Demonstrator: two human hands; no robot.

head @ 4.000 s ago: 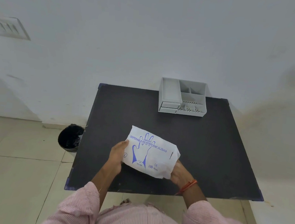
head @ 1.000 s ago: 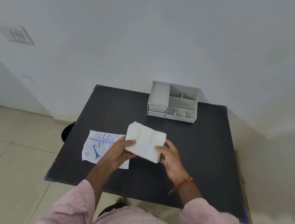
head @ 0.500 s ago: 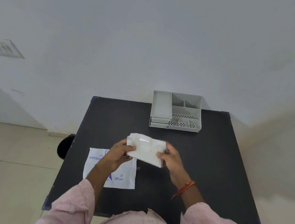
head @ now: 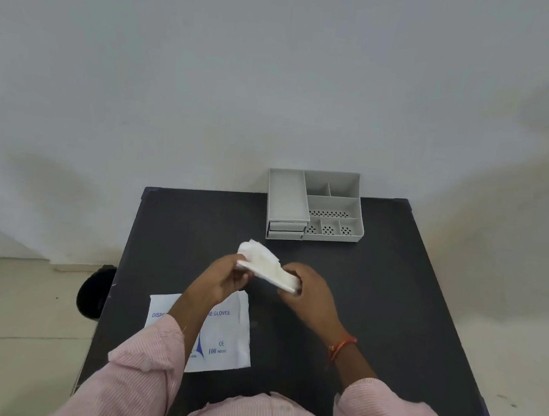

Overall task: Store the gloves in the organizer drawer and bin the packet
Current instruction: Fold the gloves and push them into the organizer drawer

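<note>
My left hand (head: 225, 277) and right hand (head: 309, 287) both grip the gloves (head: 266, 268) above the table (head: 374, 297). Packet (head: 226, 338) lies flat under my left forearm.

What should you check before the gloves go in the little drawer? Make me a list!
1. Gloves held firmly: ok. The left hand and right hand both grip the glove stack.
2. Gloves out of the packet: ok. It lies flat on the table.
3. Drawer open: not ok. Both drawers of the organizer look shut.
4. A hand free to pull the drawer: not ok.
5. Stack fits the drawer: cannot tell.
6. Bin ready for the packet: ok. It stands left of the table.
</note>
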